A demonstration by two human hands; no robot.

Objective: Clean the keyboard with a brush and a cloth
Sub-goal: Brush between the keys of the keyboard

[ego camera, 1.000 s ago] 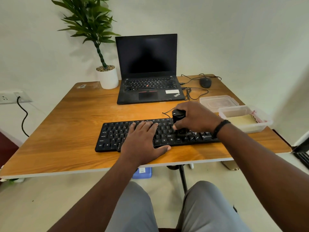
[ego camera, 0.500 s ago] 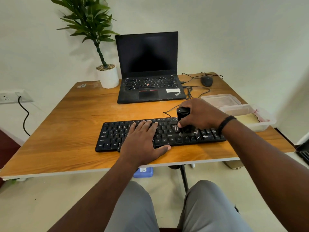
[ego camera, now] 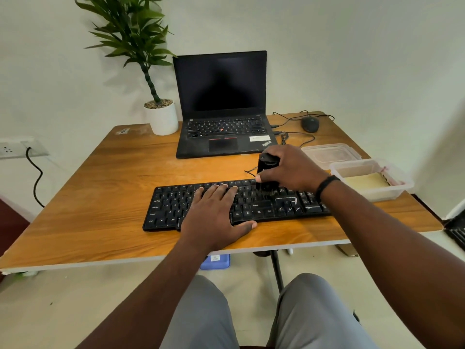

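A black keyboard (ego camera: 171, 205) lies along the front of the wooden table (ego camera: 100, 197). My left hand (ego camera: 216, 215) rests flat on its middle keys, fingers spread, pinning it down. My right hand (ego camera: 292, 170) grips a stubby black brush (ego camera: 266, 167) held upright, with its bristles touching the upper rows on the keyboard's right half. White specks and streaks show on the keys near the arrow cluster. A pale yellow cloth (ego camera: 366, 182) lies folded inside a clear plastic box (ego camera: 400, 190) at the right edge.
An open black laptop (ego camera: 221, 109) stands behind the keyboard, with a potted plant (ego camera: 161, 117) to its left and a wired mouse (ego camera: 310, 124) to its right. A clear lid (ego camera: 329, 153) lies beside the box. Cables trail across the table's back right.
My right hand has carried the brush from the lower right keys up and slightly left, toward the keyboard's top rows. The left hand has stayed put.
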